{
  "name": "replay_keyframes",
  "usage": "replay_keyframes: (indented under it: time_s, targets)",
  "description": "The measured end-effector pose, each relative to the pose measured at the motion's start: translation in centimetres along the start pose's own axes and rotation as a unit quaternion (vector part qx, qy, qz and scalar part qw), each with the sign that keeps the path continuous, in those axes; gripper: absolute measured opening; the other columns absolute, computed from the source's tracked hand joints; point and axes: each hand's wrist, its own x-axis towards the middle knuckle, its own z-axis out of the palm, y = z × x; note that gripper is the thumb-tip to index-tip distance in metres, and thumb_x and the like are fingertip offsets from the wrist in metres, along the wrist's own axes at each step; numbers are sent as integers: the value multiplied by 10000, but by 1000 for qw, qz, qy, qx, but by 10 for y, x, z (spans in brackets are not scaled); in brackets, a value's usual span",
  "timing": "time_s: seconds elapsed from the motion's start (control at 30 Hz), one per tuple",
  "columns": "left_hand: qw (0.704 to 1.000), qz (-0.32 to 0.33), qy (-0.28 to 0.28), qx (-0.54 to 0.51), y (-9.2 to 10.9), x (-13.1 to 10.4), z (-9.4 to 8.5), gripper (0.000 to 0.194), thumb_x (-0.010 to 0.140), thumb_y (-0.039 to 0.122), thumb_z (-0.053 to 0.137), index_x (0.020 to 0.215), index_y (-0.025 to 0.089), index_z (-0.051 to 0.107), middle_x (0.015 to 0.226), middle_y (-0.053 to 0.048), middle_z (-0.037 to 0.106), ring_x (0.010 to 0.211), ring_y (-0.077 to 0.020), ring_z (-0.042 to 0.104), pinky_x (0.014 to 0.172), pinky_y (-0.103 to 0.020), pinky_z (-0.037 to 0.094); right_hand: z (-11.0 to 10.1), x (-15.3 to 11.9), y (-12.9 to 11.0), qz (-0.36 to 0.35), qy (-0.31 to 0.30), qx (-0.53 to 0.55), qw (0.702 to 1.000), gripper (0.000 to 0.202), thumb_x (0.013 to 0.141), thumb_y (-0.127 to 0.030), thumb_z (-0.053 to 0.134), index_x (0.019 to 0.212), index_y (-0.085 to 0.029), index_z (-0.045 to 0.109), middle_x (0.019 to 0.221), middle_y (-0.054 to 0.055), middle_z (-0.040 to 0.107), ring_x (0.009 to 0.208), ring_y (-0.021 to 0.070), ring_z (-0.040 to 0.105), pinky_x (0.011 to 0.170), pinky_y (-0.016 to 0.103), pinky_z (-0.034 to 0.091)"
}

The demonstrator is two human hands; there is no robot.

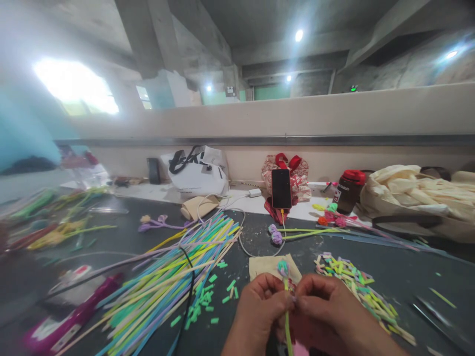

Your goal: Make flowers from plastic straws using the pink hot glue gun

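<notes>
- A yellow-green fuzzy stem with a teal-and-lilac bud (282, 268) stands roughly upright, its bud over the folded beige cloth (256, 267).
- On the near side of that cloth, the left hand (256, 306) pinches the stem, fingers closed; the right hand (330, 301) is also closed, fingertips at the stem, but I can't tell what they grip.
- An uneven squeeze could bend the stem or twist the bud loose.
- Green cut bits (204, 296) lie left of the cloth, mixed pastel bits (371, 296) right of it; a sleeve or wrist could scatter them.
- Farther left, a black cable (191, 277) crosses the pastel fuzzy sticks (166, 277) and could snag them.
- Beyond the cloth, a white cable (243, 242) loops over the black desk (408, 267), near a black smartphone (281, 189).
</notes>
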Motion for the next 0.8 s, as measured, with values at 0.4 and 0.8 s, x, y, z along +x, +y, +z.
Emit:
replay_keyframes:
  time_s: [0.4, 0.8]
  targets:
    - [998, -36, -28, -38, 6, -5, 2, 233, 526, 233, 700, 612, 170, 493, 419, 70, 490, 284, 0, 260, 320, -146, 194, -1, -5, -6, 33, -21, -8, 999, 212, 580, -268, 759, 611, -140, 594, 437, -64, 466, 388, 53, 377, 433, 192, 309]
    - [988, -110, -71, -78, -3, -4, -1, 234, 515, 198, 683, 626, 195, 477, 394, 75, 442, 315, -33, 319, 356, -163, 269, -3, -3, -4, 47, -86, 69, 993, 210, 560, -266, 789, 625, -137, 636, 604, 9, 567, 527, 132, 556, 552, 291, 423]
